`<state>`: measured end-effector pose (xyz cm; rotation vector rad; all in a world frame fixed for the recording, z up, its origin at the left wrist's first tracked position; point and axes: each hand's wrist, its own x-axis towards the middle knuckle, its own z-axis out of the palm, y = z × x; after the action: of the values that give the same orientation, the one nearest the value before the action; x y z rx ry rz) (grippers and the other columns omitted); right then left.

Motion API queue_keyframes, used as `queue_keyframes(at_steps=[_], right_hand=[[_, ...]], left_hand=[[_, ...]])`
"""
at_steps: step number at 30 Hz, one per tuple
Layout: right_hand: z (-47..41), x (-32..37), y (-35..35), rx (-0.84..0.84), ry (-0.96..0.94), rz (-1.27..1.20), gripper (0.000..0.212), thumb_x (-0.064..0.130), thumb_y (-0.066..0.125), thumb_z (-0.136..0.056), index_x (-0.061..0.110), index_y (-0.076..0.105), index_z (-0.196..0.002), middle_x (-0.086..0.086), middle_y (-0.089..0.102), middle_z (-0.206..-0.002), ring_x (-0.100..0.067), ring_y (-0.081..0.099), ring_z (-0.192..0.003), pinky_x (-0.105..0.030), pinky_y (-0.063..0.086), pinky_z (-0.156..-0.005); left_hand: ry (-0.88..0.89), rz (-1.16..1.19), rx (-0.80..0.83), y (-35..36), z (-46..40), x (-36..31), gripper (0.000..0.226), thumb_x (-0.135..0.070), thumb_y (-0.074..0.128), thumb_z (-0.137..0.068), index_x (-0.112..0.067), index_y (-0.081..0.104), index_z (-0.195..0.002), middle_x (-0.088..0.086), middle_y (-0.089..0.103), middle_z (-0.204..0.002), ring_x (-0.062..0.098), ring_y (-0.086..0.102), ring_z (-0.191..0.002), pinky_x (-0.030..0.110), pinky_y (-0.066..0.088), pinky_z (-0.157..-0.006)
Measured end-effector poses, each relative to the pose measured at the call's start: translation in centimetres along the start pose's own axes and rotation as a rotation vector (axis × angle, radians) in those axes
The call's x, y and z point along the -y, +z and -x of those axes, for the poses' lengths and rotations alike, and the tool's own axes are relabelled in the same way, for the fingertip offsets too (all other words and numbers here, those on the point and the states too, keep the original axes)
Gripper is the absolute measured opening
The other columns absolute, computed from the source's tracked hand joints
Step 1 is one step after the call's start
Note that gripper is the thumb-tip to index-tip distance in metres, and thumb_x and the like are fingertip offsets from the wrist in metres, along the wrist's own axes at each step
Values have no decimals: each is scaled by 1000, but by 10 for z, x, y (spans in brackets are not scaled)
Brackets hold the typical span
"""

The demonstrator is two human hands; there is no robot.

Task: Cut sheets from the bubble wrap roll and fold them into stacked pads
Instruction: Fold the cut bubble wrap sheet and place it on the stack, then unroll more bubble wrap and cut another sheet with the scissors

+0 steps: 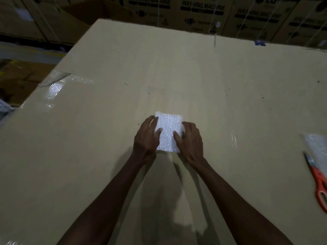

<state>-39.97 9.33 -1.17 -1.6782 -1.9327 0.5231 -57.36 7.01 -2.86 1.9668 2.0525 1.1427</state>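
A small folded pad of white bubble wrap [169, 128] lies flat on the big cardboard surface [194, 82], near its middle. My left hand [146, 137] rests on the pad's left edge with straight fingers, thumb lying on top. My right hand [190, 138] presses the pad's right edge, fingers flat and thumb on top. More bubble wrap [317, 147] lies at the right edge of view, with orange-handled scissors [318, 181] partly on it.
Clear tape [54, 89] shines at the cardboard's left edge. Stacked washing machine cartons [203, 13] stand behind the far edge. A dark floor gap lies to the left.
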Motion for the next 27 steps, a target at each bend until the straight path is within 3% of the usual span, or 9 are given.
queue_keyframes(at_steps=[2,3,6,8,15,20,27], right_hand=[[4,-2,6,64,-122,40,59,35,55,-97,-2,51,-143,-22,51,-148,-39,47,-137,-44,39,-111],[5,-3,9,137,-168,74,62,36,49,-100,-2,45,-148,-22,41,-157,-38,36,-147,-46,31,-118],[10,-4,13,330,-206,192,63,38,32,-109,7,19,-161,-8,7,-172,-25,2,-158,-50,9,-125],[14,-9,14,360,-188,229,65,42,29,-110,13,8,-164,-3,-4,-172,-20,-6,-158,-49,2,-126],[13,-30,7,407,-170,285,74,60,25,-105,25,-5,-163,-4,-12,-171,-20,-8,-158,-43,-5,-125],[14,-29,-16,469,-124,258,79,63,22,-105,17,-6,-164,-7,-11,-171,-23,-7,-158,-51,0,-126],[51,-61,-93,321,-29,162,73,58,26,-106,18,7,-165,-1,-5,-172,-18,-4,-158,-47,1,-125]], left_hand=[[192,-153,-3,10,4,7,41,-26,47,-104,-6,58,-137,11,54,-145,28,50,-135,45,43,-108],[235,-229,79,13,7,11,43,-29,40,-105,-8,56,-139,10,51,-148,27,46,-138,48,42,-107],[234,-328,230,20,15,22,48,-31,32,-107,-7,51,-144,11,42,-154,27,40,-143,55,38,-108],[231,-357,257,20,18,26,47,-29,33,-108,-6,49,-145,13,43,-153,28,42,-141,55,39,-106],[167,-374,432,9,12,29,62,-51,23,-103,-16,42,-151,7,35,-159,33,35,-145,65,29,-109],[105,-363,530,2,-1,8,76,-62,4,-94,-24,17,-159,-3,7,-167,25,3,-154,62,4,-117],[210,-224,387,18,16,-85,64,-49,14,-102,-17,37,-153,2,28,-162,24,18,-152,56,11,-119]])
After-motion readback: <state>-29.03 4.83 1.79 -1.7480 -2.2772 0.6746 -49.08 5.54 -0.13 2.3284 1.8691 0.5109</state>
